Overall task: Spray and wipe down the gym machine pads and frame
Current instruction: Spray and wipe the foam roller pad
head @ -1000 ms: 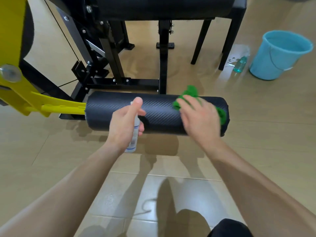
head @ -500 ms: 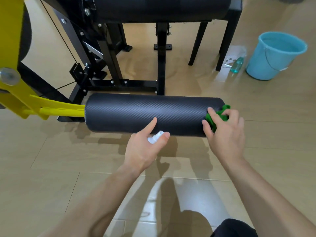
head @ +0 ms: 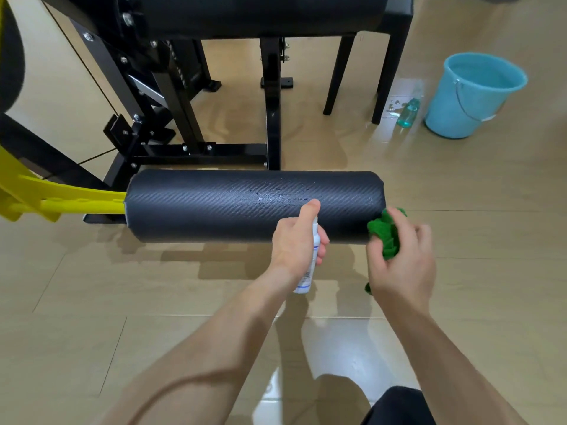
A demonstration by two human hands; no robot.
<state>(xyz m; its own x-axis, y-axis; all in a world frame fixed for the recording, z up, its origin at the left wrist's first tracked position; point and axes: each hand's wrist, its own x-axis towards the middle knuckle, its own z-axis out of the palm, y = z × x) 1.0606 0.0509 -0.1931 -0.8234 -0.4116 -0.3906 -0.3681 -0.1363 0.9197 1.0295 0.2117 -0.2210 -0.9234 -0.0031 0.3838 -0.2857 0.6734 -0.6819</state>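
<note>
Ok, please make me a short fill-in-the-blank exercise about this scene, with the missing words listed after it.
The left hand grips a spray bottle with a ____ body.
The right hand holds a ____ cloth beside the roller pad.
That pad is mounted on a ____ arm.
A light ____ bucket stands on the floor.
Missing words: white, green, yellow, blue.

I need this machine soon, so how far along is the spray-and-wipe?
Done: spray droplets glisten atop the roller pad. In hand: the left hand holds the spray bottle, forefinger on its nozzle; the right hand grips the green cloth by the pad's right end. Left: wiping that wet patch; the upper pad and black frame show no wetness.
</note>
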